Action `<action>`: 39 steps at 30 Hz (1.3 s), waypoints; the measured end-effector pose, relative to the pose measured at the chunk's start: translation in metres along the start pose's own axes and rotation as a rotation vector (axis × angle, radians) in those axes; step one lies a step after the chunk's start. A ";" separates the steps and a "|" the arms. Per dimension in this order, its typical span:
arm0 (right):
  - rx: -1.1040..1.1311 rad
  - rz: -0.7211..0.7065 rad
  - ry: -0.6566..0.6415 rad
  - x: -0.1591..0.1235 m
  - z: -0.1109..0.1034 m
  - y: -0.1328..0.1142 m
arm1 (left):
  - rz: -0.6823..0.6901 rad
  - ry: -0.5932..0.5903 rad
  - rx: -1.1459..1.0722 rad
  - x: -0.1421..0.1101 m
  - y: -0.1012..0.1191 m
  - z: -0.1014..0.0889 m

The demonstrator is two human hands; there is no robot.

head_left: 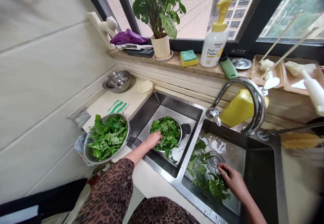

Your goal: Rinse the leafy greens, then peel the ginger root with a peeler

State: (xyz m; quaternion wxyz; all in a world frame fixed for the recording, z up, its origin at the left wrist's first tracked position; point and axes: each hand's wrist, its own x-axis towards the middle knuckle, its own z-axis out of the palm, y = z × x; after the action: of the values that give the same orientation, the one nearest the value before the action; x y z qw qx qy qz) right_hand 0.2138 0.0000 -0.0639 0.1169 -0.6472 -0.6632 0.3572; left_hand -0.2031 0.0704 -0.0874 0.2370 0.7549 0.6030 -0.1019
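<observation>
A double sink (pixel 191 146) is spanning centre to lower right. A bowl (pixel 181 133) of greens (pixel 168 131) is sitting mid-frame, my left hand (pixel 155 139) touching them, grip unclear; at lower right, my right hand (pixel 233 180) is grasping loose leaves (pixel 216 187).

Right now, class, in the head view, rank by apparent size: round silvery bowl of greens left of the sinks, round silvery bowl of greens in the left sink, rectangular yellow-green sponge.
Largest: left bowl
Middle: sink bowl
Smallest: sponge

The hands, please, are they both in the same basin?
No, the left hand touches greens in the left basin, while the right hand is in the right basin.
</observation>
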 end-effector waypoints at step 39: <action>0.122 0.102 0.065 -0.019 0.017 0.045 | -0.287 0.306 -0.345 0.108 0.011 -0.018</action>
State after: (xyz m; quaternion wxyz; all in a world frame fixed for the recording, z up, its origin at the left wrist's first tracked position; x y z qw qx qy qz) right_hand 0.2411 -0.0280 -0.0983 0.1595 -0.6832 -0.6020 0.3813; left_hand -0.1680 0.1704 -0.1169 0.2512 0.6167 0.7412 0.0850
